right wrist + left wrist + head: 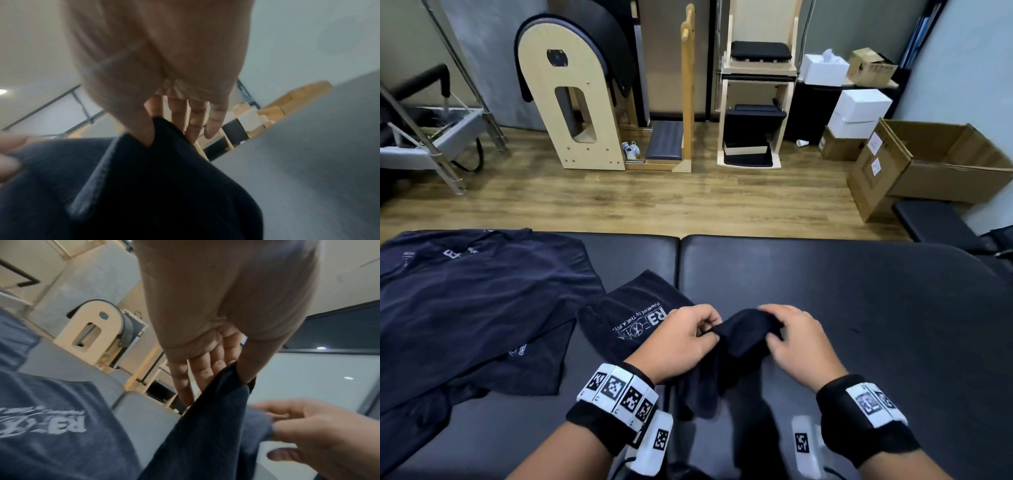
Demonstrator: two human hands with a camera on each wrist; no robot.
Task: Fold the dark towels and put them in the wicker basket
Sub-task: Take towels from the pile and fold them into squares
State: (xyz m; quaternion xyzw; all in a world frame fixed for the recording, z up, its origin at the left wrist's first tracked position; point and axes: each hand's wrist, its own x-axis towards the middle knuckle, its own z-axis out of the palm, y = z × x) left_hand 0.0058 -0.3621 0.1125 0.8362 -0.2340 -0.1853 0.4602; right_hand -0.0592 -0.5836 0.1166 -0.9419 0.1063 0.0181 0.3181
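Note:
A dark navy towel [739, 346] hangs bunched between both hands above the black padded table [859, 308]. My left hand [688, 337] pinches its upper edge between thumb and fingers; the left wrist view shows the cloth [216, 426] trapped at the thumb. My right hand [787, 334] pinches the same edge a little to the right, with the towel [154, 186] draped below the thumb. A folded towel with white lettering [630, 318] lies just left of the hands. More dark towels [476, 301] lie spread out at the left. No wicker basket is in view.
Beyond the table's far edge is wooden floor with a wooden arched barrel [571, 99], a wooden chair frame [756, 89], white boxes [859, 109] and open cardboard boxes [935, 161]. A metal-framed machine [424, 130] stands at the far left.

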